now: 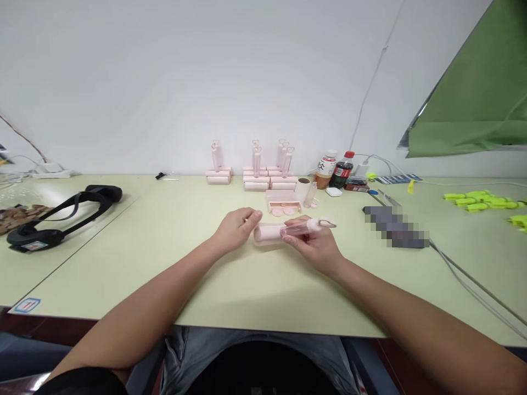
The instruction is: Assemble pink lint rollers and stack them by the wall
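Observation:
My right hand (315, 244) is wrapped round a pale pink lint roller (267, 233) that lies sideways over the table. Its handle is see-through and ends in a white tip with a loop, pointing right. Just off the roller's left end is my left hand (239, 227), fingers loosely bent and thumb apart, with nothing seen in it. Beyond the hands sit an opened pink roller case (284, 201), two small round pink pieces (283, 212) in front of it, a loose handle (310, 195) and an upright cardboard-cored roll (302, 190).
Several similar pink lint rollers (256, 185) stand along the wall with handles up. To their right are a cola bottle (342, 171) and a tea-coloured drink bottle (325, 171). A black head strap (66, 216) lies left; yellow-green plastic pieces (481, 200) and a cable (465, 277) lie right.

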{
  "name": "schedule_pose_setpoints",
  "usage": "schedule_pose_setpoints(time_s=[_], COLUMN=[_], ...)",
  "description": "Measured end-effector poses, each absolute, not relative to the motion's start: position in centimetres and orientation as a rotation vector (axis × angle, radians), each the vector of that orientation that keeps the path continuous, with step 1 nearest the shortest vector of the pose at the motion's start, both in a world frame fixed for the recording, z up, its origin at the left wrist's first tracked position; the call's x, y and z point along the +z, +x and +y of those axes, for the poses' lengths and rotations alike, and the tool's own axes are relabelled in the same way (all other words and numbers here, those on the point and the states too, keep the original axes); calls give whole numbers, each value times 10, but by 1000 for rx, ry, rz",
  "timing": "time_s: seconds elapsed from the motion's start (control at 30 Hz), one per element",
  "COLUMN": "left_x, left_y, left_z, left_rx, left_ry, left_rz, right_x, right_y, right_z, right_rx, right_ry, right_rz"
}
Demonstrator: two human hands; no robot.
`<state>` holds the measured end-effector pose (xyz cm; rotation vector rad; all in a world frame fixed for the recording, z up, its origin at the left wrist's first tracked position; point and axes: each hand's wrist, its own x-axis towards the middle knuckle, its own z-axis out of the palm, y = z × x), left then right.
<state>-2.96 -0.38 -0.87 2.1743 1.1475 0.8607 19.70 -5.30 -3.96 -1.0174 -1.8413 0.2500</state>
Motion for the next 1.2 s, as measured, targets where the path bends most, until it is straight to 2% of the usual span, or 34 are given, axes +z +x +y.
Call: schedule_pose_setpoints(time_s=[0.1, 0.23, 0.43, 0.67, 0.8, 0.97, 1.07, 1.2], left_x=[-3, -9, -13, 3, 8, -6, -23, -40], left_y=[-24, -12, -27, -86, -108, -95, -75, -61], left_z=[-19, -30, -6, 75, 115, 121, 113, 114], left_rx=[765, 499, 290, 64, 116, 438, 621, 533], left_ry=[2559, 2780, 2645, 2493, 2339, 2164, 2328, 2464], left_rz=[986, 1039, 1151, 1549, 1880, 2334, 2332, 2249], right_x=[-39, -38, -35, -36, -36, -36, -37, -37], right_y=[196, 193, 192, 194, 192, 192, 193, 192], right_z=[-56, -58, -60, -59, -60, -60, -59, -59], right_rx=[194, 182, 319, 424, 413, 432, 460, 484], right_ry=[-1090, -1155, -1070, -1056, -1020, -1023, -1031, -1029], right_rz=[-1884, -1897, -1816, -1868, -1946, -1964, -1950, -1958])
